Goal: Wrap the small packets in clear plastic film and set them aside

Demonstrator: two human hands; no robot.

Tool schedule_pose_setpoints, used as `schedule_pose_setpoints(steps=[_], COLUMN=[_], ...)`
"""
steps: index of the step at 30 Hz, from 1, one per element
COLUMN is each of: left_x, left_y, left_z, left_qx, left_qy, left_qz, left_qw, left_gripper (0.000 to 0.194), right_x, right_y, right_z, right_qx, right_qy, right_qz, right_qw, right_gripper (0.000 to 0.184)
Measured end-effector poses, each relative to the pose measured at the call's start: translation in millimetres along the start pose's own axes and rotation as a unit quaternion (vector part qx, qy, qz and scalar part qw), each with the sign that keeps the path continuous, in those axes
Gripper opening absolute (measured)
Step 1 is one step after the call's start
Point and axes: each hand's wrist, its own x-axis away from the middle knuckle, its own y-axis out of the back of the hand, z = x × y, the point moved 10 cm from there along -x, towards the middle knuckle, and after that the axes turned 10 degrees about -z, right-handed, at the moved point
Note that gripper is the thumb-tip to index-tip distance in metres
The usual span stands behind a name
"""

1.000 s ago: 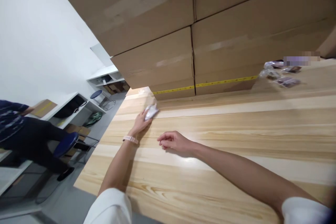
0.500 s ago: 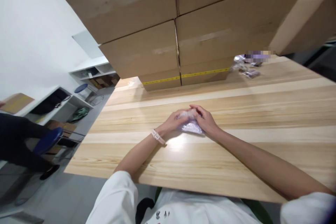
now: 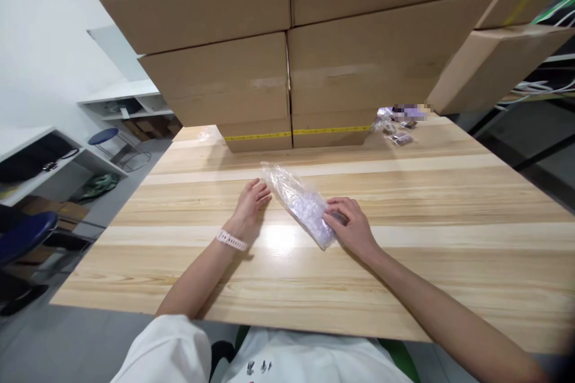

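A clear plastic bag (image 3: 299, 202) with small pale purple pieces inside lies stretched out on the wooden table (image 3: 449, 209). My right hand (image 3: 351, 226) rests on the bag's near end with its fingers curled and pressing down on it. My left hand (image 3: 250, 203) lies on the table just left of the bag's far end, fingers extended and loosely apart, holding nothing. A pale wristband (image 3: 230, 240) is on my left wrist.
Stacked cardboard boxes (image 3: 287, 54) stand along the table's far side, one banded with yellow tape (image 3: 291, 132). Several small plastic packets (image 3: 398, 127) lie at the far right by the boxes. White shelves (image 3: 54, 158) and blue stools (image 3: 104, 137) are on the left.
My left hand carried the bunched bag from the far left to the table's middle, both hands met on it, and it now lies spread lengthwise. The view swung right.
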Motion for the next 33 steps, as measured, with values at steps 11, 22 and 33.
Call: schedule_pose_setpoints(steps=[11, 22, 33], left_x=[70.2, 103.1, 113.2], left_y=[-23.6, -43.8, -54.6], left_z=[-2.2, 11.7, 55.4], left_qx=[-0.194, -0.306, -0.053], left_qy=[-0.159, -0.242, 0.055], left_qz=[0.107, 0.221, 0.292], left_qw=[0.962, 0.894, 0.953], left_gripper=[0.027, 0.015, 0.051], right_x=[62.4, 0.3, 9.2], right_y=[-19.5, 15.3, -10.4], right_z=[103.0, -27.1, 22.2], right_qx=[-0.189, 0.148, -0.164], right_qy=[0.169, -0.161, -0.137], right_qz=[0.231, 0.123, 0.189], right_qw=[0.939, 0.968, 0.959], right_gripper=[0.016, 0.035, 0.037])
